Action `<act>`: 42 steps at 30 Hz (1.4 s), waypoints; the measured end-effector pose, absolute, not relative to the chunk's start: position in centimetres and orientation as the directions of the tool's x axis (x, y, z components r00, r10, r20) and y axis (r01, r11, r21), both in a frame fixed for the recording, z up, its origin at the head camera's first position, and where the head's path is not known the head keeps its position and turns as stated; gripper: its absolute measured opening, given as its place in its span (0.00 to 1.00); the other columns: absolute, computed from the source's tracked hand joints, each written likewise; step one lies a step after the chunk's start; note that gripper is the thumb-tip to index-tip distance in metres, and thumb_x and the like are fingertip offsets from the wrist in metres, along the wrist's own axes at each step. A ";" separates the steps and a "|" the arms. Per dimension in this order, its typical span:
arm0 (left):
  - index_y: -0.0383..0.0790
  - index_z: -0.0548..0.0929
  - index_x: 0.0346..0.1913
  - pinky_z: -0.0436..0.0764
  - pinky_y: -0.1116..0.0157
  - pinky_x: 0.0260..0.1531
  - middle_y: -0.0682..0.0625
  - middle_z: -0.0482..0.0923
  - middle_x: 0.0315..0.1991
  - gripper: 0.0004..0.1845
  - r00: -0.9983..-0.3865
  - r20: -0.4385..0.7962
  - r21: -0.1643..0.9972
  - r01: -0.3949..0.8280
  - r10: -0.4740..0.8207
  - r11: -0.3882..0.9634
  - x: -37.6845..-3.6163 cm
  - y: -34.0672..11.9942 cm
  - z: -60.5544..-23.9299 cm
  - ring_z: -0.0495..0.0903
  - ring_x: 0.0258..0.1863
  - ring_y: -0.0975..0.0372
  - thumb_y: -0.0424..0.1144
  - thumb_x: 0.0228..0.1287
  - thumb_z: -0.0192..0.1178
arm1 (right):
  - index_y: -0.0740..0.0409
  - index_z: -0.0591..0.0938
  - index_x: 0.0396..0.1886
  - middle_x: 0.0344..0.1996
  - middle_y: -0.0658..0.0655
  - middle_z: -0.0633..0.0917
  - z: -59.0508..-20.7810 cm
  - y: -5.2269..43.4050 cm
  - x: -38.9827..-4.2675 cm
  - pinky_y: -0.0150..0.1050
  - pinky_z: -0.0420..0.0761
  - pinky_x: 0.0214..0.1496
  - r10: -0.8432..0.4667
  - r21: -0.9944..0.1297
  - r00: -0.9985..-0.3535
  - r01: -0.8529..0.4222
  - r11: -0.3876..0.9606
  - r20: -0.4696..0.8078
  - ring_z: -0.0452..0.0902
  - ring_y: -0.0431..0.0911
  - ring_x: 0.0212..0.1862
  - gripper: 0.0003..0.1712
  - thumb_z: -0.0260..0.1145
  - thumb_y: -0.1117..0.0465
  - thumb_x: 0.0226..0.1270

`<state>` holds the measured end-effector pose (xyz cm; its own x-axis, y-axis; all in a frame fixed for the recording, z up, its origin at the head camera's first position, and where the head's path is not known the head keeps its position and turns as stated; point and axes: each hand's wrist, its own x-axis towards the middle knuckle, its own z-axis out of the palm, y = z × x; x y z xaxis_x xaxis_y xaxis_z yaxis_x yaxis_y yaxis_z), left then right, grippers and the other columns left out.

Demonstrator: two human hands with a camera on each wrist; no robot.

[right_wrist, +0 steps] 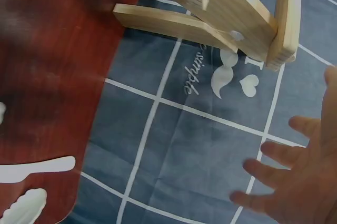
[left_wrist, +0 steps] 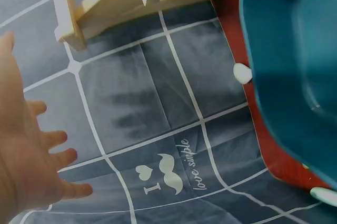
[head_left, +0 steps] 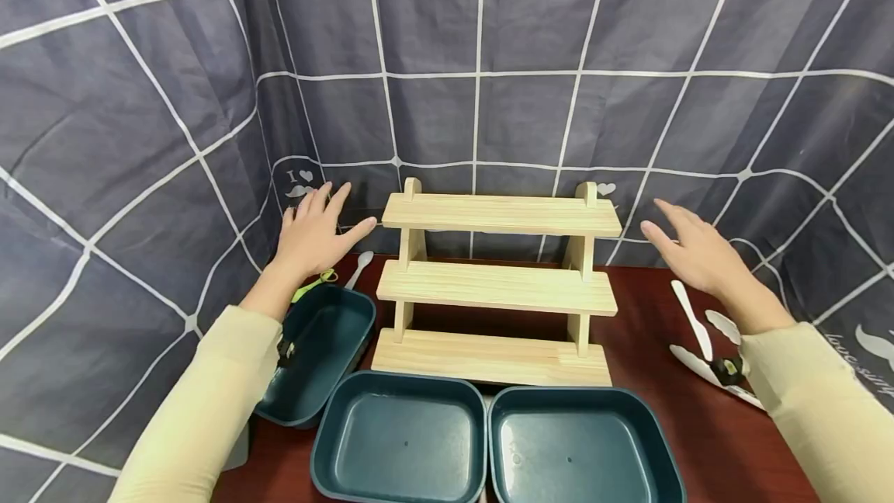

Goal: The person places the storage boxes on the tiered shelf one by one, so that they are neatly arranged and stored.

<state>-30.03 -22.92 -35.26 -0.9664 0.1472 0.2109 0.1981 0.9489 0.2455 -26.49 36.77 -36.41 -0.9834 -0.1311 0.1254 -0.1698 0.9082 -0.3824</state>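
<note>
A three-tier wooden shelf rack (head_left: 497,286) stands at the back of the table between both hands. To its left, my left hand (head_left: 310,235) hovers with fingers spread, above the far end of a dark teal bin (head_left: 328,344). On the other side my right hand (head_left: 698,251) is held in the air, fingers extended, over several white utensils. A white knife (head_left: 693,320) lies nearest to it. Neither hand touches the rack. Both wrist views show the palms with nothing in them, the left hand (left_wrist: 31,150) and the right hand (right_wrist: 300,166) each beside the rack's end.
Two more teal bins, a left one (head_left: 400,437) and a right one (head_left: 580,445), sit side by side before the rack. A white spoon (head_left: 359,268) and a green item (head_left: 314,284) lie behind the left bin. Grey checked cloth (head_left: 531,115) hangs around the red-brown table (head_left: 719,441).
</note>
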 end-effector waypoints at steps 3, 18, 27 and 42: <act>0.52 0.52 0.85 0.49 0.30 0.71 0.37 0.50 0.82 0.51 -0.954 0.263 0.294 0.221 0.144 0.930 -28.2 -23.5 -35.9 0.50 0.78 0.38 0.80 0.68 0.41 | 0.62 0.52 0.84 0.74 0.78 0.62 -37.4 37.0 -25.2 0.74 0.61 0.64 -0.152 -0.434 -0.980 -0.192 0.880 0.125 0.59 0.76 0.71 0.42 0.42 0.39 0.85; 0.47 0.71 0.75 0.82 0.54 0.52 0.46 0.77 0.63 0.31 -0.911 0.403 0.661 0.225 -0.086 0.716 -16.3 -24.7 -42.1 0.80 0.57 0.51 0.52 0.75 0.63 | 0.70 0.68 0.73 0.60 0.74 0.78 -45.9 35.9 -19.5 0.46 0.87 0.46 -0.236 -0.789 -0.968 -0.076 0.610 -0.089 0.82 0.60 0.55 0.32 0.63 0.54 0.80; 0.48 0.75 0.71 0.79 0.77 0.44 0.48 0.80 0.57 0.25 -0.918 0.280 0.840 0.093 -0.280 0.535 -9.9 -25.1 -45.9 0.81 0.49 0.69 0.41 0.75 0.64 | 0.76 0.63 0.74 0.57 0.72 0.80 -49.8 34.3 -18.2 0.50 0.87 0.49 -0.369 -0.911 -0.898 0.077 0.406 -0.240 0.82 0.55 0.53 0.35 0.64 0.61 0.78; 0.31 0.79 0.56 0.82 0.76 0.30 0.50 0.78 0.42 0.14 -0.718 0.062 0.997 0.013 -0.693 0.076 -5.5 -23.0 -50.7 0.81 0.34 0.71 0.25 0.69 0.63 | 0.79 0.61 0.74 0.55 0.69 0.81 -51.5 33.0 -18.1 0.46 0.87 0.47 -0.349 -0.877 -0.872 0.164 0.452 -0.343 0.83 0.55 0.51 0.43 0.70 0.58 0.73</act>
